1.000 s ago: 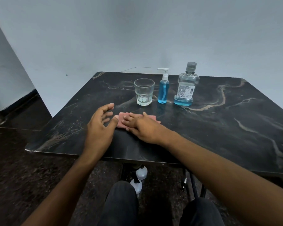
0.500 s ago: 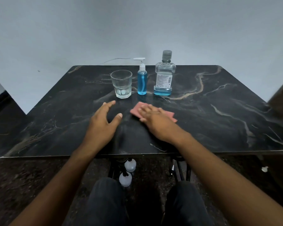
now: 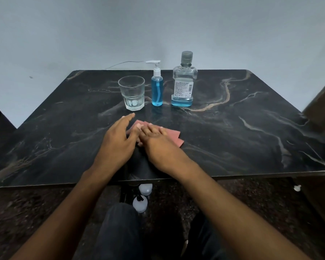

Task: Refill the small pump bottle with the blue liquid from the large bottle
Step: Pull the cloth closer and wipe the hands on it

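Observation:
The small pump bottle (image 3: 157, 91), nearly full of blue liquid with a white pump on top, stands upright at the far middle of the table. Right beside it stands the large clear bottle (image 3: 183, 85), grey cap on, with a shallow layer of blue liquid at its bottom. My right hand (image 3: 158, 143) lies flat, fingers spread, on a pink cloth (image 3: 172, 134) in front of the bottles. My left hand (image 3: 118, 141) hovers open beside it, its thumb side touching the right hand's fingers. Neither hand touches a bottle.
An empty faceted glass (image 3: 132, 92) stands left of the pump bottle. The dark marble table (image 3: 251, 128) backs onto a pale wall. Two white bottles (image 3: 140, 202) sit on the floor under the table's near edge, by my knees. A brown panel (image 3: 323, 119) rises at the right.
My left hand has moved right until it meets the right hand on the cloth. The view has swung from the left to face the table squarely.

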Demonstrator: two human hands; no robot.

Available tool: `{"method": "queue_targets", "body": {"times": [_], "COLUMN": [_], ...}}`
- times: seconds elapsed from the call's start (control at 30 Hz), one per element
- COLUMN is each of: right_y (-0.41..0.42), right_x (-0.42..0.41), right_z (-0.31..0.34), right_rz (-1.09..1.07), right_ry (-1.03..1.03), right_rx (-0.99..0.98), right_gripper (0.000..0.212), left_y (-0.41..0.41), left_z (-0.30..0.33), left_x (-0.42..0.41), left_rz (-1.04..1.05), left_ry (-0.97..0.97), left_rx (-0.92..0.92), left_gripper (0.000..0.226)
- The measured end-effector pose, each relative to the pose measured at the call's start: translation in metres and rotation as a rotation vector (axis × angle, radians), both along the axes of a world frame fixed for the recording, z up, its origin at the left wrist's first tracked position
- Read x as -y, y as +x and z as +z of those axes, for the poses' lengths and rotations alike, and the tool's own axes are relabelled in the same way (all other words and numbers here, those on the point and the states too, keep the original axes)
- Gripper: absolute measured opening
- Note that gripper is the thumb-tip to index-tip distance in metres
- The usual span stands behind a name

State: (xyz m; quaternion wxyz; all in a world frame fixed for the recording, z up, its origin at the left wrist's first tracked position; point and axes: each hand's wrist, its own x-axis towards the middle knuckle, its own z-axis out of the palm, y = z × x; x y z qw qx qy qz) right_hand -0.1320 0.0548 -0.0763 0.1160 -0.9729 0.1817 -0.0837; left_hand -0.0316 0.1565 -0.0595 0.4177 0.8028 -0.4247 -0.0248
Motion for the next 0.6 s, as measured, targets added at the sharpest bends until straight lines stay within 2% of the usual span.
{"method": "queue_targets", "body": {"times": [0.1,0.27,0.33,0.43,0.53,0.6], "right_y": [-0.022,-0.078,-0.071,-0.031,-0.006,-0.009], "right_x": [0.02,0.083,0.082,0.04,-0.015,-0.027], "right_z": [-0.005,0.001,0.006,0.007,-0.001,-0.007], "right_rz": [-0.088,-0.526,-0.579,-0.381,-0.045,0.068], "right_ry": [-0.006,0.005,0.013,0.081,0.041,0.029], "right_rx": [-0.022,-0.064,-0.055,0.012,0.112,0.113], "right_gripper": [0.054,0.05,0.048,0.052,0.055,0.054], "left_y": [-0.001,-0.005,-0.008,-0.014,-0.011,-0.004], "left_z": [-0.002,-0.007,-0.008,-0.007,-0.006,-0.005], "left_x": [-0.001,-0.006,-0.005,0.0,0.001,-0.005], "left_rz": [-0.008,-0.025,-0.025,-0.016,0.016,0.045], "left_ry": [0.003,0.036,0.037,0.018,-0.019,-0.017], "left_rx": [0.002,-0.039,-0.044,-0.005,0.006,-0.005], "left_gripper": [0.051,0.056,0.054,0.05,0.045,0.045]}}
